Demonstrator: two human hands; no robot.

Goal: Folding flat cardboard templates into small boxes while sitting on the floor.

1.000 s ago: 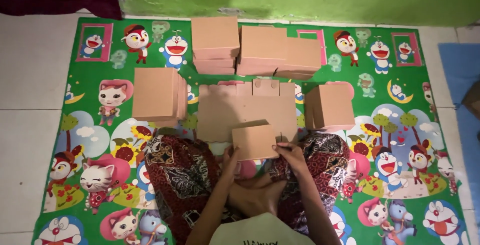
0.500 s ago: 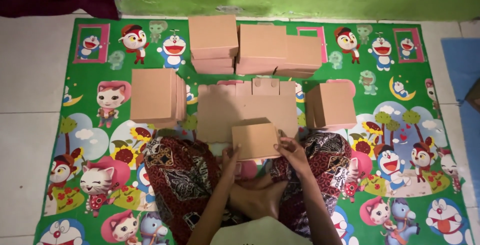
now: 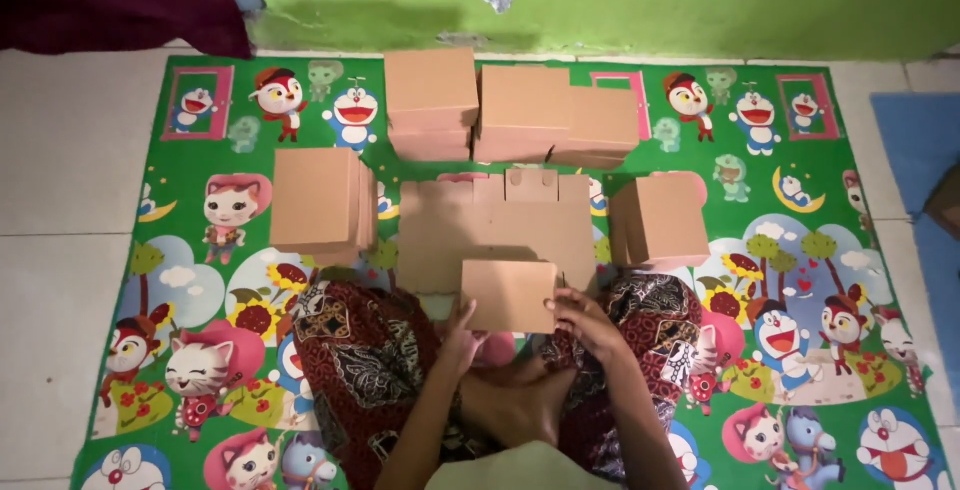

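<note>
Cardboard box (image 3: pixel 509 295) sits pinched between both hands, left hand (image 3: pixel 458 338) at its lower left corner, right hand (image 3: pixel 588 318) at its right edge, above the crossed legs; since a second ago it has barely shifted, flat sheet (image 3: pixel 495 233) just beyond, stacks (image 3: pixel 320 205) either side

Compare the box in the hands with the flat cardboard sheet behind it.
The small box is folded up and held off the mat by both hands; the flat sheet lies unfolded on the mat. The small box is narrower; the flat sheet shows tabs along its far edge. Both are plain brown cardboard.
</note>
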